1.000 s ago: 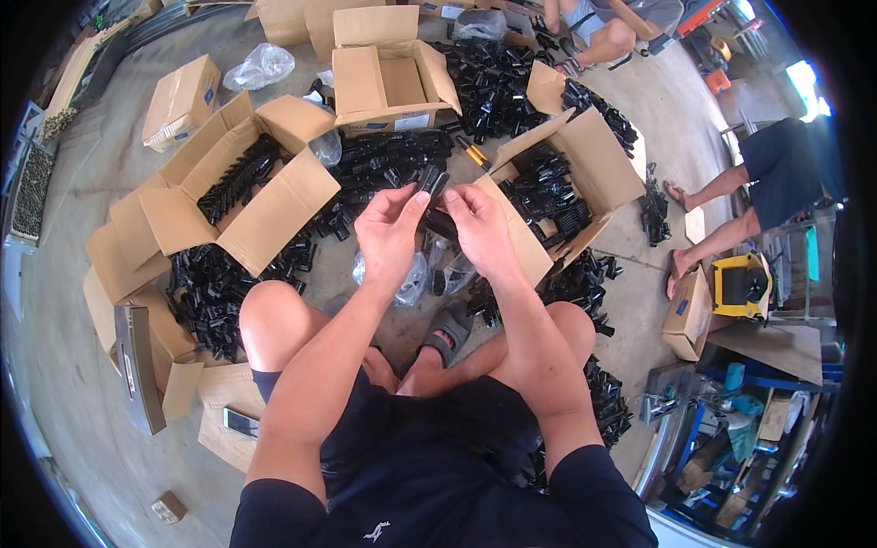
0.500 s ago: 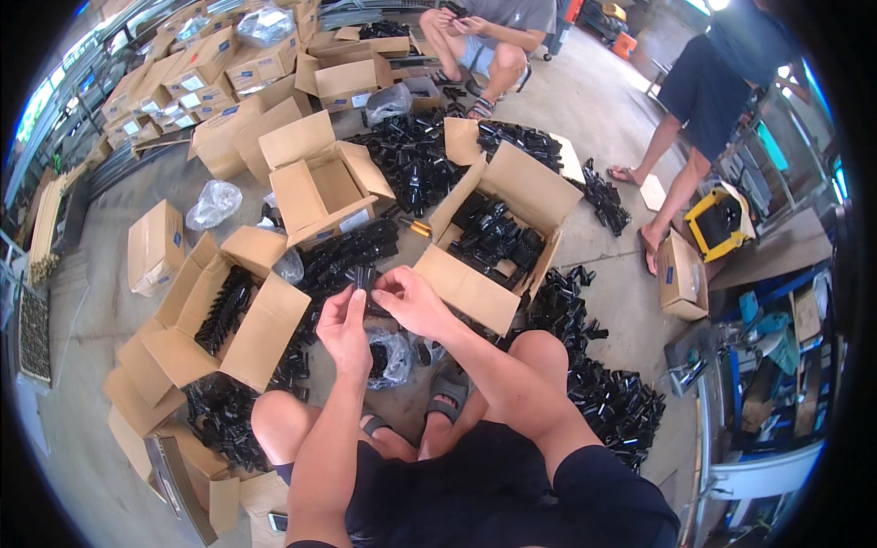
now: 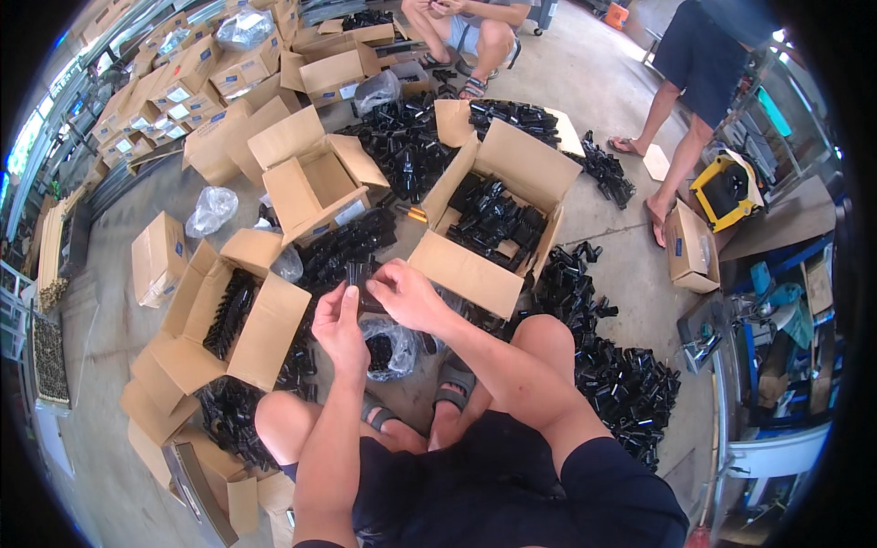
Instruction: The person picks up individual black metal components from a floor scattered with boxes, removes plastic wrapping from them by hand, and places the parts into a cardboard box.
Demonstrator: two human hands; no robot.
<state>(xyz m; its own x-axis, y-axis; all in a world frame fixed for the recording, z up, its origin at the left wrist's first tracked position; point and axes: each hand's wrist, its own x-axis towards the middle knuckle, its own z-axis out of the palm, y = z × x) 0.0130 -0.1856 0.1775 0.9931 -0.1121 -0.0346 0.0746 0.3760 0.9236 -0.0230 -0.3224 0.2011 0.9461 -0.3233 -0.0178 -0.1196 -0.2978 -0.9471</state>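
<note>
Between my two hands is a small black part (image 3: 356,272), glossy and tube-like; its exact kind cannot be made out. My left hand (image 3: 341,327) is closed, thumb and fingers pinching it from below. At its right side, my right hand (image 3: 407,296) has bent fingers pressed together, also gripping the part. Below them, a clear plastic bag (image 3: 395,354) with black pieces lies on the floor between my feet. An open carton (image 3: 468,279) of similar black parts stands just beyond my right hand. Another open carton (image 3: 274,331), with parts stacked in rows, is left of my left hand.
Heaps of black parts (image 3: 626,397) lie around my legs. A third open carton (image 3: 297,190) stands ahead, near an orange-handled tool (image 3: 417,213). Stacked cartons (image 3: 187,78) fill the far left. One person (image 3: 480,41) squats ahead; another (image 3: 690,100) stands at right by a yellow-framed item (image 3: 726,194).
My view has shifted slightly, so the surroundings sit a little differently. Both hands stay together at the black part, which now points more upright. The standing person's legs have moved little.
</note>
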